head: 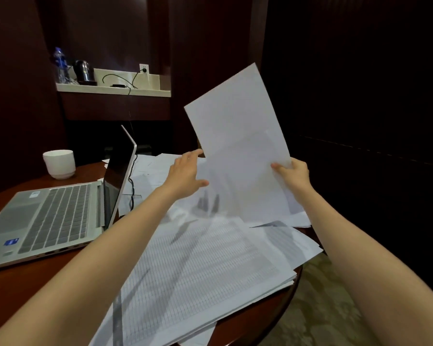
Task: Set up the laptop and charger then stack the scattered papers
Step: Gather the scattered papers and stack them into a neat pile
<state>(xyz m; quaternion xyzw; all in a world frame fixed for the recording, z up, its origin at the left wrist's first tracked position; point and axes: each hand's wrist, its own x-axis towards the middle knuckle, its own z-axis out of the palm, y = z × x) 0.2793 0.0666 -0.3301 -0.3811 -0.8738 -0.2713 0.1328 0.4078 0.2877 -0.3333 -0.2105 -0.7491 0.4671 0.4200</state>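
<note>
A silver laptop [53, 218] stands open on the left of the round wooden table [68, 275], its lid up and a dark charger cable [131, 193] running behind the screen. My right hand [294, 174] grips a few white sheets [238, 136] at their right edge and holds them upright above the table. My left hand [188, 176] reaches forward with straight fingers, its fingertips at the sheets' left edge. Scattered papers [210, 265] printed with grids cover the table's right half, overlapping loosely and hanging over the rim.
A white cup [59, 163] sits at the table's far left. A shelf [113, 88] on the back wall carries a kettle [84, 71], a water bottle [59, 63] and a cable plugged into a wall socket [144, 69]. Patterned carpet [318, 308] lies at lower right.
</note>
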